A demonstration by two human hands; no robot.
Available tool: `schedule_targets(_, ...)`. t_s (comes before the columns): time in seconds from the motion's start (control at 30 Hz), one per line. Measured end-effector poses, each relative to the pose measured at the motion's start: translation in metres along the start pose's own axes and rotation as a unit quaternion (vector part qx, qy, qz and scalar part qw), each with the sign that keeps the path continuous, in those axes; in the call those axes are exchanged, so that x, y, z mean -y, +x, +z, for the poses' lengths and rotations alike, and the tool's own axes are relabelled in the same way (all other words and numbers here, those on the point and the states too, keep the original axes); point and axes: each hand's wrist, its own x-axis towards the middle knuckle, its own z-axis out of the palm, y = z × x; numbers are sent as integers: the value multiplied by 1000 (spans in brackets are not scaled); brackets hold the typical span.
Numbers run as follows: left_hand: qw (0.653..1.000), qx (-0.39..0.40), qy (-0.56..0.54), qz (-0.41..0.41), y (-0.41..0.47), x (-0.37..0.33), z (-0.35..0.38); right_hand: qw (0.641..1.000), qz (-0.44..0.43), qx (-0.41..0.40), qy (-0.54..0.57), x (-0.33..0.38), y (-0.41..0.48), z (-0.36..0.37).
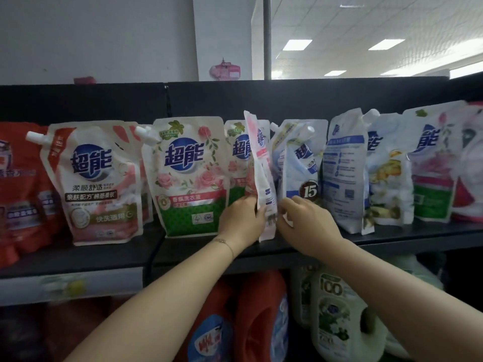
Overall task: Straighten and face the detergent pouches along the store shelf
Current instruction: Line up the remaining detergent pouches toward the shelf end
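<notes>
**Two hands, one sideways pouch**

The shelf (392,237) carries a row of capped spout pouches (104,178), bulging and likely full; contents unseen. An edge-on pink pouch (261,163) is mid-row, between the rose pouch (188,176) and blue pouch (300,165). Probably heavy, floppy, slick film: hold low by both side seams. The left hand (243,218) and right hand (305,220) grip its lower edges.

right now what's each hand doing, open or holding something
left hand: holding the lower edge of the pink pouch, which is turned edge-on.
right hand: holding the same pouch from the other side.
</notes>
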Motion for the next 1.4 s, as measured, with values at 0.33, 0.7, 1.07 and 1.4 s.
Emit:
schedule_targets(0.33, 996, -25, -64, -56, -20, -10, -8, 957, 75, 168, 224, 25, 14, 18)
schedule_targets(0.7, 981, -71, 73, 165, -22, -7, -13, 850, 112, 195, 476, -5, 44, 32)
schedule_targets(1.07, 908, 71, 382, 159, 22, 12, 17, 942, 111, 105, 300, -22, 54, 61)
schedule_targets(1.4, 901, 101, 408, 105, 75, 13, 50, 958, 109, 53, 258, -40, 46, 77)
